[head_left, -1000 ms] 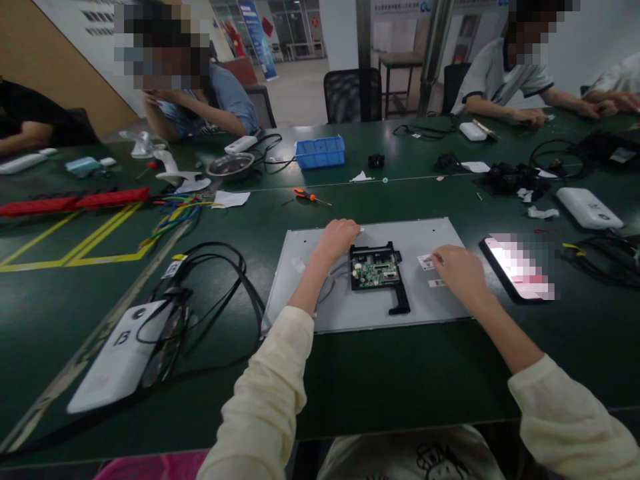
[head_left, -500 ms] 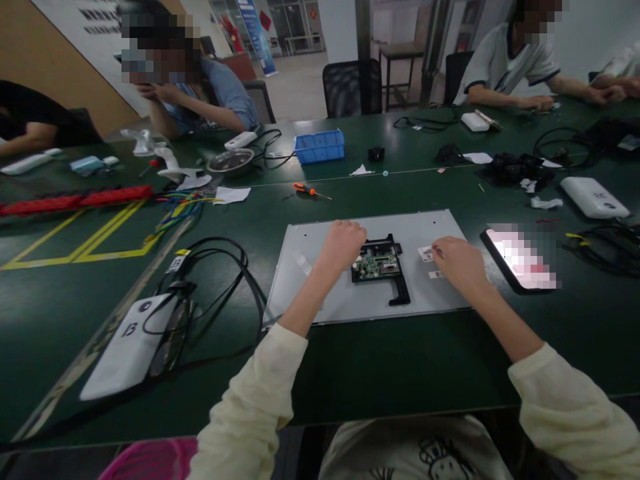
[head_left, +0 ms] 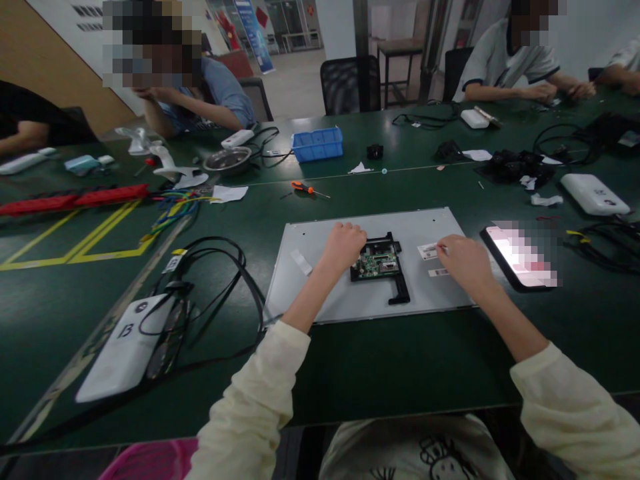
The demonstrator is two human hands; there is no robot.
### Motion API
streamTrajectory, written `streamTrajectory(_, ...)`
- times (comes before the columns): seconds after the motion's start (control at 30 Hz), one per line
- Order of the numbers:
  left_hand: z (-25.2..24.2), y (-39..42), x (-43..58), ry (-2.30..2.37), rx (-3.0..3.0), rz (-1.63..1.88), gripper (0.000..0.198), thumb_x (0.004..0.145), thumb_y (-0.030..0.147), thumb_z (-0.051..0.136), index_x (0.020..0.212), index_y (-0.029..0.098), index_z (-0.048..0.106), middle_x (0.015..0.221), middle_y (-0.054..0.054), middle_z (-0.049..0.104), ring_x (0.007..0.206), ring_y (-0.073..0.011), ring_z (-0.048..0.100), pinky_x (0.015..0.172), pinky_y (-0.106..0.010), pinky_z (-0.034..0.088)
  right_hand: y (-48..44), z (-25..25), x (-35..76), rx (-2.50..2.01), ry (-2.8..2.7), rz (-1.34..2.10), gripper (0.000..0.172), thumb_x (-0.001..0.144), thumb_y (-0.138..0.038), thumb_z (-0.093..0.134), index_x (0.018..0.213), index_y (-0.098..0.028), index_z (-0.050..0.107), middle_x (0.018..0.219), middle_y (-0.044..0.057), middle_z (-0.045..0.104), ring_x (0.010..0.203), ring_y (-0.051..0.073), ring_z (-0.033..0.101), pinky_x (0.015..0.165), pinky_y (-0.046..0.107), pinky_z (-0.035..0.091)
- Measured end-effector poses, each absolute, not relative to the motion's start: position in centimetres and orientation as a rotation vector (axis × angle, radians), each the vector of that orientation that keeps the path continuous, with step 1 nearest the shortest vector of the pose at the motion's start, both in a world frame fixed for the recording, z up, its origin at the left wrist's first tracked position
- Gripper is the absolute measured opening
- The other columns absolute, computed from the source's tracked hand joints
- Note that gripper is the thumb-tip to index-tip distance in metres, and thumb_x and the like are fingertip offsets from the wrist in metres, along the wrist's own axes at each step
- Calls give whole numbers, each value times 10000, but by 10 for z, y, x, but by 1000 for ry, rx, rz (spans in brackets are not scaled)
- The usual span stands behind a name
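A flat light-grey panel [head_left: 340, 303] lies on the green table in front of me. On its middle sits a black plastic bracket [head_left: 400, 289] around a green circuit board [head_left: 379, 265]. My left hand [head_left: 344, 245] is closed at the bracket's upper left side, its fingertips largely hidden behind the knuckles. Over the panel's right part, my right hand [head_left: 465, 263] has thumb and fingers pinched together beside a white printed label [head_left: 427, 251]. Whatever is in that pinch is too small to make out. A second label [head_left: 438, 272] lies just below, and a pale strip [head_left: 301, 262] is on the panel's left.
An orange-handled screwdriver [head_left: 303, 188] lies behind the panel, and a blue basket [head_left: 317, 145] farther back. To the right is a lit phone [head_left: 520, 259]. On the left rest a white power bank [head_left: 123, 347] and looped black cables [head_left: 240, 267]. People sit across the table.
My right hand has shifted slightly to the right, showing more of the label. My left hand stays at the bracket, with barely any movement.
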State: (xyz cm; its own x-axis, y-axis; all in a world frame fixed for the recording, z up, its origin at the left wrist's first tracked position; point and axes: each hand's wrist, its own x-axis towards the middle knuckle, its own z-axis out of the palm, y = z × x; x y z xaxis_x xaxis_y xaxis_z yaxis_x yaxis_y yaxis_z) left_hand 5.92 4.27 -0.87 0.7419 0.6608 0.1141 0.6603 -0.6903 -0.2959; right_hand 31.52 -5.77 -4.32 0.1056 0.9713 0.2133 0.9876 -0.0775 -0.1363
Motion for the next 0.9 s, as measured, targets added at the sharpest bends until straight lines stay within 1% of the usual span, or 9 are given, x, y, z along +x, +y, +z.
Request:
streamTrajectory(0.2, -13, 47, 59, -990, -2671, 61, 200, 840, 42, 496, 833, 120, 680, 845, -120, 703, 816, -226, 646, 746, -347, 403, -59, -45, 308, -2012, -1940, -96, 211, 910, -236, 456, 919, -178, 659, 952, 102, 708, 856, 238, 651, 704, 330, 431)
streamTrajectory(0.37, -16, 49, 59, -962, -2681, 104, 207, 836, 33, 503, 806, 125, 687, 843, -123, 716, 823, -213, 657, 756, -333, 403, -61, -46, 293, -1818, -1974, 18, 196, 944, -232, 419, 994, -167, 597, 974, 109, 704, 869, 230, 657, 714, 317, 436)
streamTrajectory(0.53, -16, 48, 60, -984, -2677, 47, 205, 826, 32, 500, 797, 113, 686, 839, -137, 709, 832, -241, 660, 760, -358, 410, -63, -46, 281, -1770, -2000, 59, 182, 961, -231, 403, 1012, -174, 568, 962, 106, 710, 841, 227, 668, 690, 308, 431)
streamTrajectory(0.67, -9, 45, 60, -1097, -2676, 51, 228, 878, 122, 472, 820, 103, 691, 874, -142, 710, 851, -259, 667, 761, -366, 426, -64, -48, 280, -1762, -2002, 41, 173, 956, -244, 423, 1001, -173, 574, 935, 103, 713, 838, 232, 667, 686, 305, 429)
streamTrajectory(0.73, -3, 44, 57, -1166, -2684, 41, 246, 905, 189, 464, 862, 105, 691, 906, -141, 713, 867, -256, 669, 765, -359, 435, -64, -49, 281, -1764, -1989, 23, 178, 955, -259, 427, 997, -174, 579, 922, 100, 714, 833, 234, 666, 683, 306, 427)
streamTrajectory(0.8, 5, 42, 54, -1226, -2690, -10, 252, 914, 251, 478, 955, 112, 685, 941, -133, 716, 881, -247, 668, 776, -347, 444, -64, -49, 281, -1753, -1979, 5, 185, 954, -267, 427, 995, -177, 583, 921, 99, 714, 838, 236, 666, 682, 307, 428)
streamTrajectory(0.9, 19, 41, 49, -1308, -2709, -183, 283, 906, 304, 508, 1076, 134, 658, 999, -113, 717, 900, -228, 664, 781, -324, 457, -65, -47, 280, -1730, -1964, -5, 192, 953, -267, 426, 998, -178, 590, 944, 101, 717, 862, 237, 668, 703, 309, 439)
